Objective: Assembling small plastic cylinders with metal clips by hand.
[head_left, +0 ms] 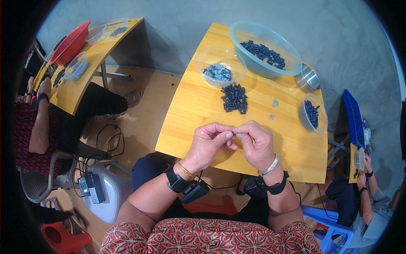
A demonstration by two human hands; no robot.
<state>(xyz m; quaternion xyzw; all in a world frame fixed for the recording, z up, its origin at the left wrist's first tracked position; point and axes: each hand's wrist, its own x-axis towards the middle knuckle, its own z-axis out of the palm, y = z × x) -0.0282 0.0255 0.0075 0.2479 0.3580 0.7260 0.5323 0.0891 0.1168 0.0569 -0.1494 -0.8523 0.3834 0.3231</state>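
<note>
My left hand [210, 144] and my right hand [255, 142] meet above the near part of the yellow wooden table [186, 122]. Between their thumbs and forefingers a small dark piece is pinched; the fingers cover most of it, so its kind is hard to make out. Just beyond lies a pile of short black cylindrical pieces [234, 98]. To the right of that pile are two little clusters of tiny metallic parts [274, 103]. A clear round tub [311, 125] on the right holds more black pieces.
Farther back stand a clear bowl [205, 55] with shiny bits, a big pale-blue basin [292, 55] of black pieces and a metal bowl [310, 78]. People work at tables left and right. A grey stool [112, 199] with cables stands on my left.
</note>
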